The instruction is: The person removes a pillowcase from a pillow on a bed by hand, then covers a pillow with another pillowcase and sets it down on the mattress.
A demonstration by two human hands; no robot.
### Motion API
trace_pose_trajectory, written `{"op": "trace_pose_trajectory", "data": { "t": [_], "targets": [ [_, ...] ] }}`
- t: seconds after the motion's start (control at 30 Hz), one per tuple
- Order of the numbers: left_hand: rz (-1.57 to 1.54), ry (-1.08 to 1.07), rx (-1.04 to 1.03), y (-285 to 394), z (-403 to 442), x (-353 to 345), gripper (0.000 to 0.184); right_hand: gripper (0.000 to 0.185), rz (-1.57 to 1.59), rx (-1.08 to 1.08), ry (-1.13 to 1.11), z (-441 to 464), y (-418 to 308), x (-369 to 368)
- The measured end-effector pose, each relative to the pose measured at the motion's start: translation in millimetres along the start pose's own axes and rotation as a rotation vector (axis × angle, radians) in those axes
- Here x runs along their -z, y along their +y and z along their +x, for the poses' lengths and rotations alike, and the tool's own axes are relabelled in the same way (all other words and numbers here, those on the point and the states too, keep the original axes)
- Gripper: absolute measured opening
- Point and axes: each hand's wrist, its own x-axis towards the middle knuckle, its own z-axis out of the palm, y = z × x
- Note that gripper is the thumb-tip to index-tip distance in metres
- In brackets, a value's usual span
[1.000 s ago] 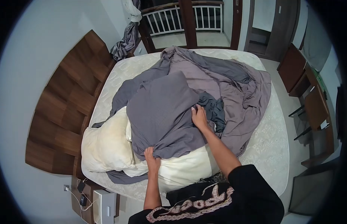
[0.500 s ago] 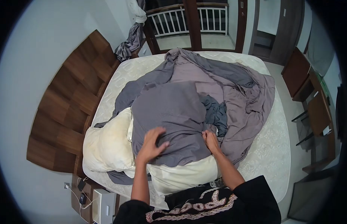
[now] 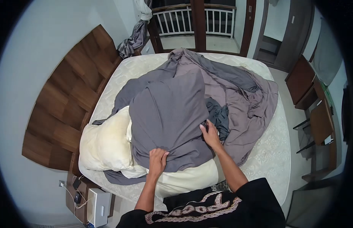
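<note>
A grey cloth point(image 3: 168, 110) lies bunched over cream pillows, its folds drawn toward my hands. My left hand point(image 3: 158, 159) is closed on the cloth's near edge, knuckles up. At the cloth's right edge, my right hand point(image 3: 210, 133) pinches the fabric between thumb and fingers. Below the cloth shows a cream pillow point(image 3: 187, 180), and another cream pillow point(image 3: 108, 146) rests at the left. Just beyond my right hand is a crumpled dark teal cloth point(image 3: 218, 116).
A mauve-grey blanket point(image 3: 244, 114) is heaped across the mattress point(image 3: 273, 152). The wooden headboard point(image 3: 64, 110) stands at the left, a nightstand point(image 3: 98, 207) with cables at lower left. A chair point(image 3: 320, 121) and desk stand at the right.
My left hand was open above the cloth half a second ago and has closed on it. My right hand has moved slightly up and left. The cloth's far part has risen into a peak.
</note>
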Motion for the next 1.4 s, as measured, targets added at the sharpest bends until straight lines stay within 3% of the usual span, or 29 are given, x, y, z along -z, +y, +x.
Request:
{"op": "trace_pose_trajectory", "data": {
  "t": [0.03, 0.1, 0.2, 0.3, 0.37, 0.47, 0.53, 0.6, 0.63, 0.7, 0.87, 1.0, 1.13, 1.4],
  "targets": [
    [-0.018, 0.05, 0.055, 2.8, -1.6, -1.8, 0.009, 0.041, 0.003, -0.001, -0.006, 5.9, -3.3, -8.9],
    [-0.036, 0.096, 0.117, 4.1, -4.1, -1.1, 0.008, 0.046, 0.022, -0.306, -0.236, 13.5, -6.6, -21.7],
    [-0.114, 0.311, 0.161, -21.3, -2.2, 2.9, 0.017, 0.04, 0.073, -0.318, -0.178, 4.1, 17.8, -37.2],
    [0.004, 0.496, 0.138, -63.6, 16.3, 16.3, 0.016, 0.036, 0.028, -0.28, -0.156, -11.5, 39.4, -41.0],
    [0.207, 0.464, 0.023, -77.4, 31.7, 26.6, 0.017, 0.033, -0.006, -0.202, -0.163, -16.4, 51.3, -37.8],
    [0.157, 0.365, -0.057, -111.3, 40.2, 24.7, 0.016, 0.033, 0.012, -0.155, -0.209, -18.2, 50.2, -26.2],
    [0.1, 0.364, -0.009, -122.7, 39.7, 18.2, 0.014, 0.035, -0.046, -0.062, -0.197, -22.7, 52.8, -21.1],
    [0.029, 0.442, 0.035, -128.4, 31.5, 10.3, 0.014, 0.037, -0.033, -0.117, -0.277, -25.9, 54.5, -13.8],
    [-0.05, 0.396, 0.155, -122.5, 28.6, 15.2, 0.017, 0.04, -0.006, -0.114, -0.29, -29.5, 55.7, -12.0],
    [-0.021, 0.568, 0.132, -107.7, 33.7, 20.3, 0.023, 0.041, -0.054, -0.08, -0.356, -32.1, 57.6, -11.1],
    [0.047, 0.46, 0.105, -143.8, 37.7, 9.2, 0.018, 0.04, -0.014, -0.086, -0.624, -27.5, 46.9, 20.0],
    [-0.072, 0.489, 0.175, -143.0, 38.3, 6.1, 0.007, 0.04, -0.039, -0.065, -0.602, -30.0, 68.7, 20.2],
    [-0.164, 0.426, 0.269, -148.0, 26.2, 7.6, 0.009, 0.041, -0.026, -0.143, -0.519, -41.5, 79.7, 4.3],
    [-0.109, 0.366, 0.221, -125.8, 3.0, 21.4, 0.012, 0.041, -0.066, -0.247, -0.357, -37.6, 62.8, 7.8]
  ]
}}
